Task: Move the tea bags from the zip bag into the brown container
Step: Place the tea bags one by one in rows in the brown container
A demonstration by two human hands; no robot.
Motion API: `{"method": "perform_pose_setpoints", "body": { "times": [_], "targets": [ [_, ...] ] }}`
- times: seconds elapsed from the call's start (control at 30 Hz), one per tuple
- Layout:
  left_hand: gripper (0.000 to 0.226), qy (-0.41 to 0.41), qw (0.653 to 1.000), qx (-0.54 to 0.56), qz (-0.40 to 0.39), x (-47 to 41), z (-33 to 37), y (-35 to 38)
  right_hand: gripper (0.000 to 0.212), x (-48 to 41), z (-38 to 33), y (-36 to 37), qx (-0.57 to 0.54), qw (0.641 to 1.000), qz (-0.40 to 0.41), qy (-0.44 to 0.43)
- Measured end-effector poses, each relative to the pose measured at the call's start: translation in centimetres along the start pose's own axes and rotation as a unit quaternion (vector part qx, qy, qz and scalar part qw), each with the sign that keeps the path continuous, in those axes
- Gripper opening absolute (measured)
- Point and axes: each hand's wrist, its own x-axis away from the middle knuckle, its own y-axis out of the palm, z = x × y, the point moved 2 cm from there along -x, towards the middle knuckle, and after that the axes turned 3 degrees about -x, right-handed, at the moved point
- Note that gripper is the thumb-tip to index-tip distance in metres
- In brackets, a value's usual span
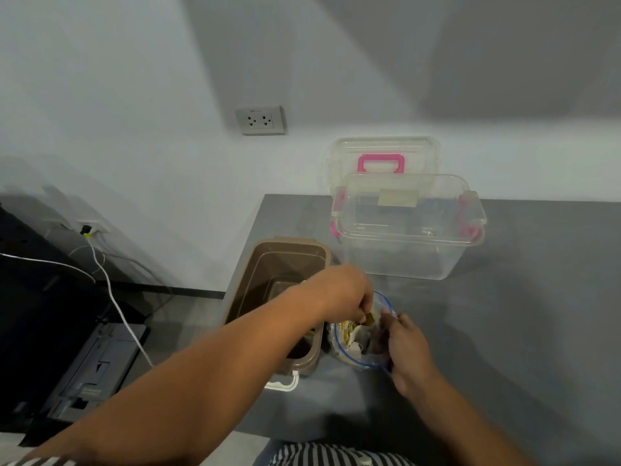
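Fingers of our left hand [339,292] pinch tea bags [353,332] inside the zip bag [364,334], mouth upward; our right hand [408,351] grips its rim. Left of both, the brown container [268,264] runs lengthwise away from us

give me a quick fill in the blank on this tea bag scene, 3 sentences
1. The left hand reaches into the clear zip bag with the ____ seal line.
2. The right hand steadies that bag, which stands to the ____ of the open brown plastic container.
3. The clear plastic storage box behind has ____ latches.

Missing words: blue; right; pink
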Motion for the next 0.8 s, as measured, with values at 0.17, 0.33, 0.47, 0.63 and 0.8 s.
{"method": "perform_pose_setpoints", "body": {
  "times": [0.17,0.33,0.47,0.63,0.8],
  "targets": [
    [0.011,0.018,0.985,-0.167,-0.036,-1.4,1.7,2.5,0.023,0.1,0.3,-0.6,0.002,1.0,0.016,0.008],
    [0.009,0.003,0.987,-0.155,-0.052,-2.0,2.1,3.8,0.023,0.1,0.3,-1.0,0.005,1.0,0.026,0.013],
    [0.013,0.005,0.992,-0.113,-0.064,-2.2,1.9,4.0,0.022,0.1,0.2,-1.1,0.003,1.0,0.023,0.014],
    [0.01,0.0,0.99,-0.119,-0.08,-2.3,1.9,3.6,0.023,0.1,0.1,-1.1,0.0,1.0,0.018,0.012],
    [0.019,-0.018,0.988,-0.13,-0.075,-2.1,2.4,4.0,0.023,0.2,-0.1,-1.2,-0.017,1.0,0.018,0.009]
  ]
}}
